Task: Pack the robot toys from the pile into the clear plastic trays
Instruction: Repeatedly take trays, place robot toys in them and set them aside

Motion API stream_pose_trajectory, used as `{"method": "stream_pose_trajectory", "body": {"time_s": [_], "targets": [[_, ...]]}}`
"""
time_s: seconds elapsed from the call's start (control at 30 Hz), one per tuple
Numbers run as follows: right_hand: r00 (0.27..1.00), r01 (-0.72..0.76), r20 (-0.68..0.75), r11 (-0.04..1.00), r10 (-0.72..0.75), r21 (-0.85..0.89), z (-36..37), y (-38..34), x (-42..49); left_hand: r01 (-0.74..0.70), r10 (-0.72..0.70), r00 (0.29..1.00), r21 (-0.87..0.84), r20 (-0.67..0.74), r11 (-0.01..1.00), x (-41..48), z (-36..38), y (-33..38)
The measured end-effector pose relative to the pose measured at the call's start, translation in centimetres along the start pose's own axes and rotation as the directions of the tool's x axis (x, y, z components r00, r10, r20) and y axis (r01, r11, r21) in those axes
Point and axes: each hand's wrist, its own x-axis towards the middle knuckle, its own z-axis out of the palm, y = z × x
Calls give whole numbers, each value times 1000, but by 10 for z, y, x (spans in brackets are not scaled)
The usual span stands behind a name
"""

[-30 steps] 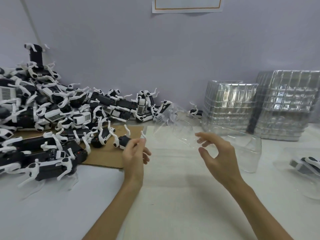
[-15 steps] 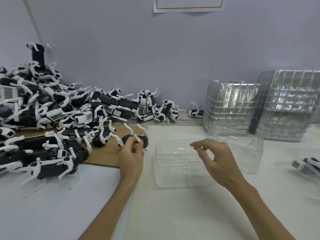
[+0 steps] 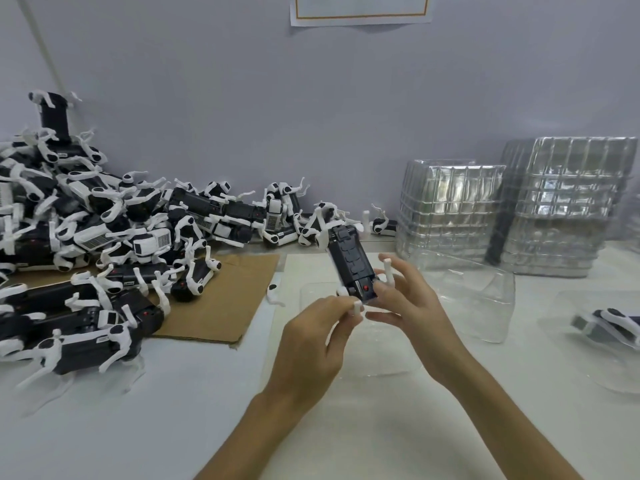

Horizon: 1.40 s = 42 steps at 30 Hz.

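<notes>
Since 0.5 s ago the hands came together. L hand was at the edge of the pile on a toy; now that toy is lifted to the middle. R hand, then w/ nothing in it, now has the toy too.

L hand pinches a white leg at the toy's near end btw. thumb & fingers. R hand's thumb & forefinger grip the same end from the other side, its other fingers half spread, and one white leg stands up btw. them. The toy is in the air, underside up, its far end pointing to the wall, above a clear tray that lies flat on the worktop.

A 2nd tray lies just right of & behind the first; what is in it I cannot tell. A 3rd tray at the right edge holds one toy. Two stacks of nested trays stand by the wall, right side.

The worktop is white. The pile covers its left part, partly on brown cardboard. A loose white leg lies near the cardboard's edge. The wall is grey-violet, w/ a paper sheet at the top.
</notes>
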Motion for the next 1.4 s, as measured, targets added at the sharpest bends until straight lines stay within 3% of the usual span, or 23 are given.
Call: {"method": "stream_pose_trajectory", "body": {"time_s": [0.13,0.23,0.3,0.4,0.47,0.5,0.57,0.7,0.73,0.8,0.87,0.93,1.0,1.17,1.3,1.4], "targets": [[985,140,-95,990,-142,-27,3,-5,-3,-24,21,996,28,82,999,-1,0,-3],[961,151,-234,989,-147,0,-4,-8,0,132,-132,990,-10,46,991,5,-7,-11],[944,107,-321,993,-83,58,-13,-8,3,225,-233,970,95,76,970,8,-16,-24],[925,47,-379,990,8,136,-20,-6,5,363,-460,829,321,317,875,8,-25,-44],[928,24,-372,989,33,148,-20,-4,6,446,-578,752,400,317,801,6,-27,-47],[930,20,-366,989,35,146,-18,-3,6,431,-586,763,462,273,775,5,-26,-46],[933,24,-360,992,22,122,-15,-3,6,379,-547,818,548,178,746,7,-24,-38],[930,36,-368,993,9,114,-15,-2,6,378,-380,923,305,-52,874,16,-31,-25],[927,36,-374,992,11,119,-15,-2,6,350,-350,936,229,-40,908,17,-35,-27],[923,34,-385,991,20,132,-16,-1,6,354,-355,920,38,164,934,18,-38,-30],[918,33,-396,989,28,146,-17,0,7,421,-356,829,-62,430,905,14,-36,-31],[907,37,-419,987,32,155,-20,0,8,439,-344,758,-44,554,897,8,-30,-31],[897,46,-440,982,41,186,-23,-1,9,400,-330,760,-2,559,917,6,-27,-30],[875,59,-479,970,63,235,-32,-4,12,126,-201,849,183,488,975,3,-25,-36],[880,66,-474,980,31,187,-36,-2,12,128,-200,894,200,400,971,0,-18,-34],[894,102,-436,995,-101,-21,-34,-2,11,126,-173,909,144,380,982,1,-16,-33]]}}
